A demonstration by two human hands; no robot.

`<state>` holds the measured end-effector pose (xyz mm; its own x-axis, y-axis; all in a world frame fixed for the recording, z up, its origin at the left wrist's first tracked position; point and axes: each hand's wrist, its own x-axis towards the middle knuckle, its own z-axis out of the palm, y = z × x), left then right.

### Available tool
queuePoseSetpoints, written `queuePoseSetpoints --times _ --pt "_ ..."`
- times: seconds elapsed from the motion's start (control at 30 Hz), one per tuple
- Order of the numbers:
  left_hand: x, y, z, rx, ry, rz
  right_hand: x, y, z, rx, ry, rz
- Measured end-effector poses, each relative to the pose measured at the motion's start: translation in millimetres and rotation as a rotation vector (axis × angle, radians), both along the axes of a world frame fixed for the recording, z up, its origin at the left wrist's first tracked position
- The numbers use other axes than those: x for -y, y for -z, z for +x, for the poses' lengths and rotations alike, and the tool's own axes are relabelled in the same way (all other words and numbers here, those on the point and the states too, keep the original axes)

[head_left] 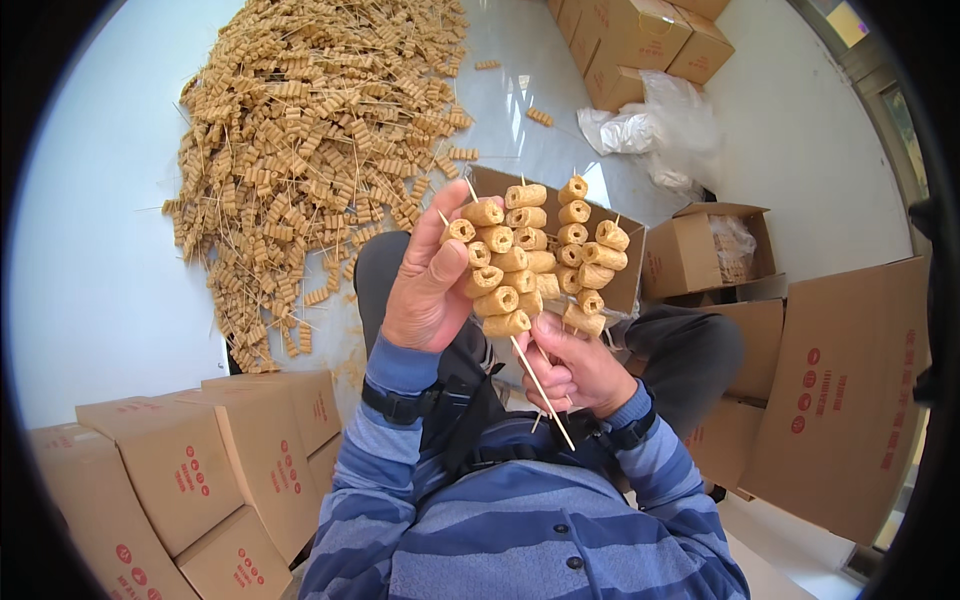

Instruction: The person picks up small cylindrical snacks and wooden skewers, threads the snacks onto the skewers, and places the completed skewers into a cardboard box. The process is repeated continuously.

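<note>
Several skewers of golden-brown, hollow rolled pieces (511, 258) are held up in front of my chest, fanned out with their pointed tips upward. My left hand (425, 295) closes on the left-hand skewers, thumb in front and fingers partly hidden behind the rolls. Lower down, my right hand (588, 370) grips the bare sticks of the bunch. One long wooden stick (545, 395) slants down past my right fingers. Behind the skewers, between my knees, stands an open cardboard box (626, 280); its inside is mostly hidden.
A large heap of similar skewers (310, 120) covers the floor at the far left. Stacked cartons (160, 460) stand at the near left. On the right are an open carton with a plastic liner (690, 260) and a tall carton (835, 390). Plastic bags (660, 125) lie by the far boxes (640, 45).
</note>
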<state>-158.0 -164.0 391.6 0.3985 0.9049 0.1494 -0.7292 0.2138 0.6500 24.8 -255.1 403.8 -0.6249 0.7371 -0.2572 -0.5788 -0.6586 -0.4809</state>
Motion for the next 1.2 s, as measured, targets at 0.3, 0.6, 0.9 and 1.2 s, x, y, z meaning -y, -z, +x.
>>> queuePoseSetpoints --times 0.3,0.6,0.9,1.2 --pt "33.6 5.6 4.5 0.009 -0.143 -0.255 17.0 -9.1 -7.7 0.467 0.021 0.042" --pt "60.6 6.4 -4.8 0.000 -0.208 -0.317 28.9 -11.9 -9.5 0.696 0.022 0.036" --pt "63.0 1.8 -1.7 -0.198 -0.239 -0.301 33.3 -25.5 -12.1 0.836 -0.150 0.087" --pt "75.1 12.8 -2.5 0.111 -0.090 -0.355 35.5 -18.9 -9.1 0.720 -0.287 0.056"
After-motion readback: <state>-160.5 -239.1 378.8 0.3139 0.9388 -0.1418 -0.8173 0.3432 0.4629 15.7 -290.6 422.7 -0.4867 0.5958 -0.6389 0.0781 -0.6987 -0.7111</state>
